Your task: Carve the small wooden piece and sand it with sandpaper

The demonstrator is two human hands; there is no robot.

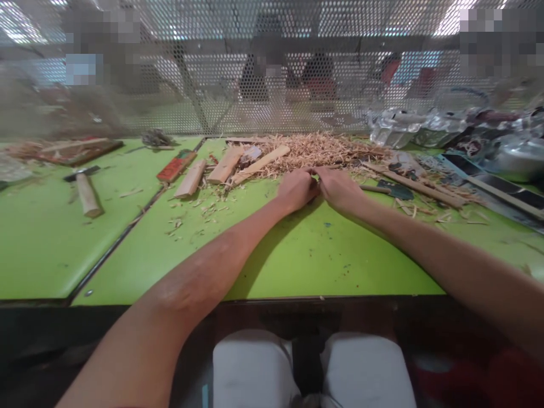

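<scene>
My left hand (295, 190) and my right hand (340, 190) meet at the middle of the green tabletop (323, 255), fingertips together. The fingers of both are curled closed; whatever they hold, if anything, is hidden. Directly behind them lies a wide heap of wood shavings (327, 148). Left of my left hand rest a thin pale wooden strip (261, 164) and two short wooden blocks (191, 180). By my right wrist there is a dark flat blade-like piece (395, 190), with a long wooden stick (419, 186) just beyond it.
Further left lie a red and green box (176, 165) and a hammer (88, 195). Clear plastic containers (395, 127) and a long dark-faced bar (488, 181) occupy the right. A perforated metal screen (280, 85) closes off the back. People sit beyond it, blurred.
</scene>
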